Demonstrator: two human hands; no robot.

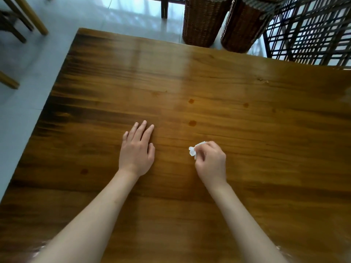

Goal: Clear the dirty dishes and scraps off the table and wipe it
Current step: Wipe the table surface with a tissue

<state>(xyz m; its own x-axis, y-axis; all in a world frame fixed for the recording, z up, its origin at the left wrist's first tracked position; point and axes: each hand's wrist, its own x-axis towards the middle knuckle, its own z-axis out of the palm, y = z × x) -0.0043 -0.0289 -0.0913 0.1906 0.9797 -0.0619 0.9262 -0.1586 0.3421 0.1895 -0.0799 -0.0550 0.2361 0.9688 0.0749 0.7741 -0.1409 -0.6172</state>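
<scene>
A glossy brown wooden table (209, 82) fills most of the view. My left hand (136, 150) lies flat on it with straight fingers, palm down, holding nothing. My right hand (211, 162) is to the right of it, fingers curled around a small crumpled white tissue (194, 150) that sticks out at the fingertips and touches the tabletop. A few small dark round stains (192, 123) mark the wood just beyond the tissue; one more stain (84, 171) sits to the left of my left wrist.
Two tall wicker baskets (203, 21) stand on the pale tiled floor beyond the table's far edge. A dark lattice screen (311, 33) is at the far right. Wooden chair legs (28, 18) show at the upper left.
</scene>
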